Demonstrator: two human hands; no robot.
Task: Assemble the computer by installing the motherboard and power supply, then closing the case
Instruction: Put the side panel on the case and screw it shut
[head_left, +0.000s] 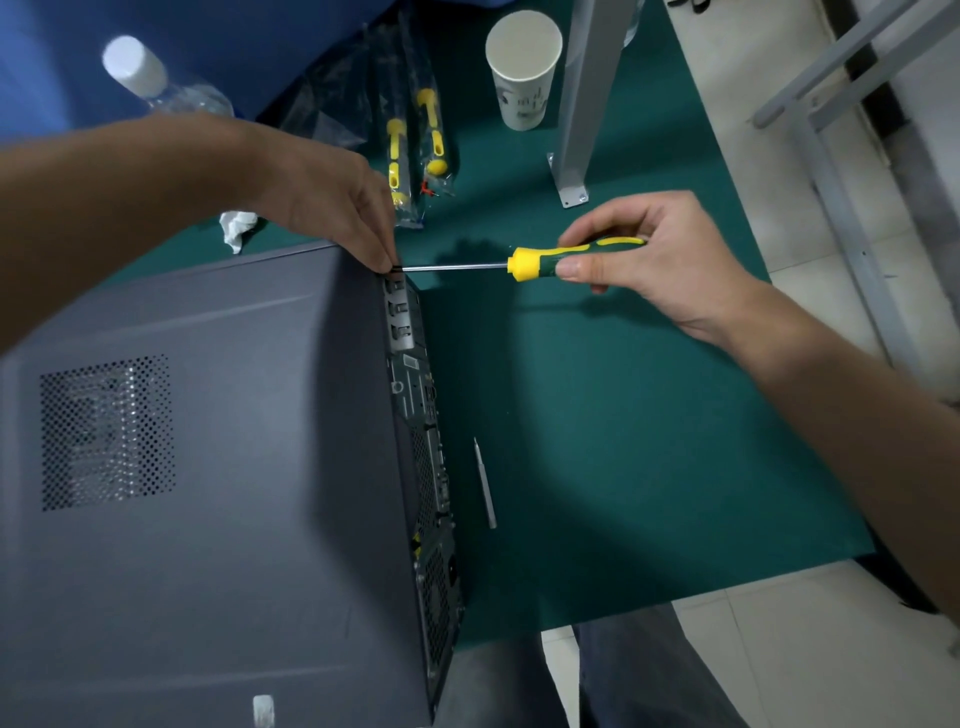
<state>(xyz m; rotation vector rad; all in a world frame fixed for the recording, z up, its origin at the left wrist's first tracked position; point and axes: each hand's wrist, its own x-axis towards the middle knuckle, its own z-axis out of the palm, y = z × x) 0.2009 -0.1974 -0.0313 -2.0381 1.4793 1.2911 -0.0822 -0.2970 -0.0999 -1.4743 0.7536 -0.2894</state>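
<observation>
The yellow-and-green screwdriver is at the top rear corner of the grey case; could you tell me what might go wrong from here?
1. The yellow-and-green screwdriver tip sits right beside the left hand fingertips pinching the small dark screw; a slip could jab them.
2. The screw could drop off the grey computer case.
3. The right hand swings near the white paper cup, possibly toppling it.

A grey computer case (208, 467) is laid on its side at lower left of the frame, its side panel (234, 405) (perforated vent at left) fitted on, rear ports turned toward frame centre.
</observation>
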